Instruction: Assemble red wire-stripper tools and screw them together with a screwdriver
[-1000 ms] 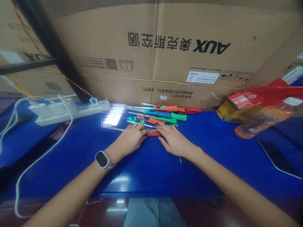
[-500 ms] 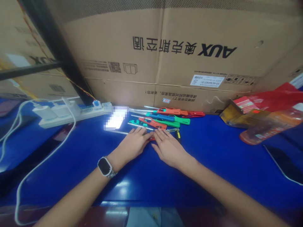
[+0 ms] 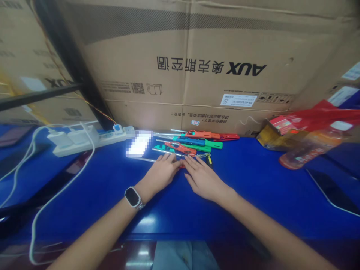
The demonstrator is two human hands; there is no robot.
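Observation:
A red long-neck lighter lies on the blue table under both hands; most of its handle is hidden, while its metal tube sticks out on the left. My left hand, with a watch on the wrist, is closed over it, fingers bent and thumb pointing right. Beside it my right hand lays its outstretched fingers on the handle, thumb apart. Just beyond sit several more long-neck lighters: an orange one, a blue one and a green one. A black-and-yellow piece lies near my right fingertips.
A bright pixelated rectangle lies left of the lighters. Further left runs a white power strip with plugs and a looping cable. A big cardboard box stands behind. At right are a drink bottle and a dark phone-like slab.
The camera view has shifted slightly, so the box lettering sits lower. Both hands stay on the red lighter, with little visible movement against the table.

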